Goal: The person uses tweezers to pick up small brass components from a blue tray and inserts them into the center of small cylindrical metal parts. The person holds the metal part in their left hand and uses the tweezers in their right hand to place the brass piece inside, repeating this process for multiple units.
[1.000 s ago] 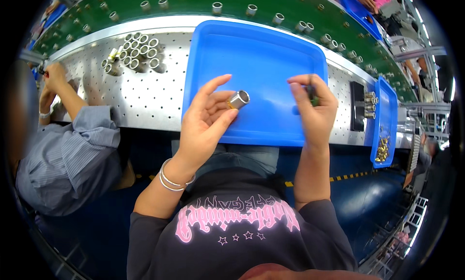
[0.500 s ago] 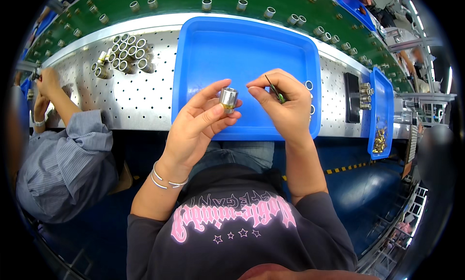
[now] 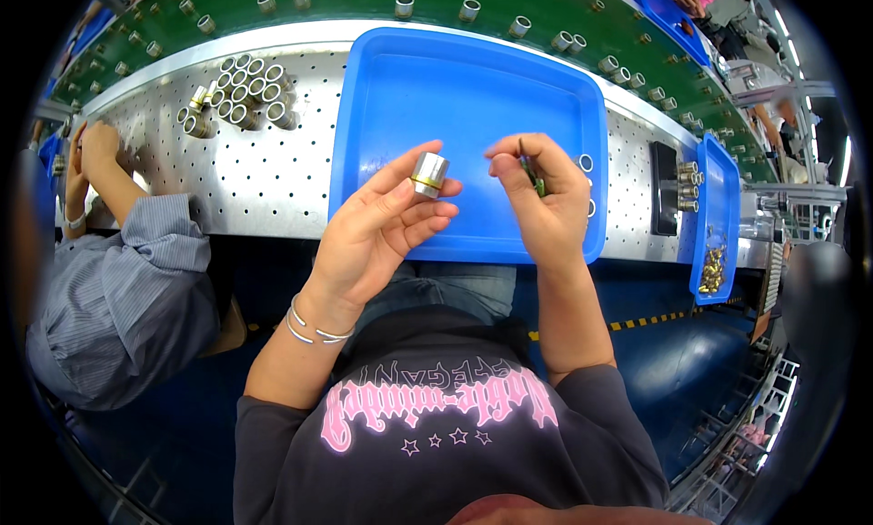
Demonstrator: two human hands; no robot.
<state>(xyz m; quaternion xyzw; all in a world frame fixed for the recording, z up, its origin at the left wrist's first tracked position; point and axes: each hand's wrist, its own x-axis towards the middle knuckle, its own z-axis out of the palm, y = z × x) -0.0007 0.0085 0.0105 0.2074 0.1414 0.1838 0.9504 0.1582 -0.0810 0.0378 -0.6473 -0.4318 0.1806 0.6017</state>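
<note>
Head view: the left hand (image 3: 377, 220) grips a metal cylinder (image 3: 430, 172) between thumb and forefinger, its other fingers loosely spread. The cylinder is tilted, held above the left half of a large blue tray (image 3: 482, 89) at the near edge of the table (image 3: 291, 198). The right hand (image 3: 550, 207) is closed on a thin tool (image 3: 539, 181), dark with a green part; its tip cannot be made out. Tool and cylinder are apart. Two ring-ended parts (image 3: 585, 164) lie by the tray's right wall, near the right hand. A cluster of cylinders (image 3: 244, 90) stands toward the table's far left. Assessed risks: the light fingertip hold on smooth metal could let the cylinder turn or drop into the tray; a misjudged tool angle could scratch its surface or nick the left fingers; a low right wrist could knock the ring-ended parts
</note>
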